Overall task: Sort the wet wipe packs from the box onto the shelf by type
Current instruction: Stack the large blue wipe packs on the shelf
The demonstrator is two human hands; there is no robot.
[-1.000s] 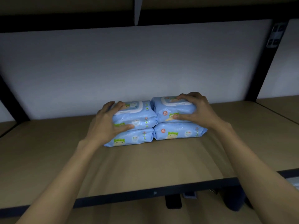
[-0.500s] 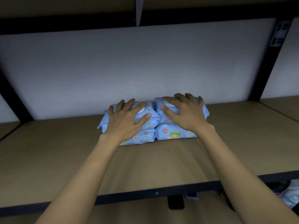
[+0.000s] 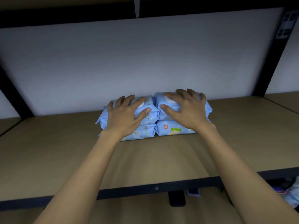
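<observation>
On the shelf, both hands now press packs farther back.

Wet wipe packs: four, all light blue, glossy film. White lid patch on top left pack and top right pack.
Bottom right pack: red-orange round badge, cartoon figure with green hair, pale face.
Bottom left pack: small green marks along edge, pale round emblem, small orange dot.
Shelf board: plain tan brown, no pattern.
Shelf frame: black.
Back wall: plain greyish white, bluish cast.
</observation>
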